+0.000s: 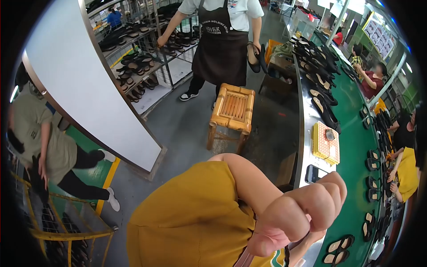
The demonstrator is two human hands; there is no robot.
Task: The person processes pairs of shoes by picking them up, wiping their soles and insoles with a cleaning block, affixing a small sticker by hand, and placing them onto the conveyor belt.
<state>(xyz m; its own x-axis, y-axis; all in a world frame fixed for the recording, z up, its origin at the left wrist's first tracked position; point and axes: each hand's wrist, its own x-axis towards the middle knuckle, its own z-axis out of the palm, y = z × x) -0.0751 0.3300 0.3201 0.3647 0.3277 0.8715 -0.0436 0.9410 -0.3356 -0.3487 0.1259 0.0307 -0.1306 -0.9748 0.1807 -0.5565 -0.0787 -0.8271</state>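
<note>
The left hand [307, 207] looms large at lower right, raised close to the viewer, its fingers curled inward and narrow; whether it holds anything cannot be told. Just below it in view is the right hand [316, 236], mostly hidden behind it, its state impossible to tell.

Nearest beyond the left knuckles, a dark phone [315, 173] lies flat on the metal edge of the bench [307, 153], partly covered in view; which way its long axis runs is unclear. Of the two hands, the left appears nearer to it.

Just past the phone is an orange-patterned box [324, 149] with a small dark object on top. Farther along are rows of black shoes [325, 113]. Beyond a bamboo stool [231, 109], an aproned person [222, 40] holds dark shoes.
</note>
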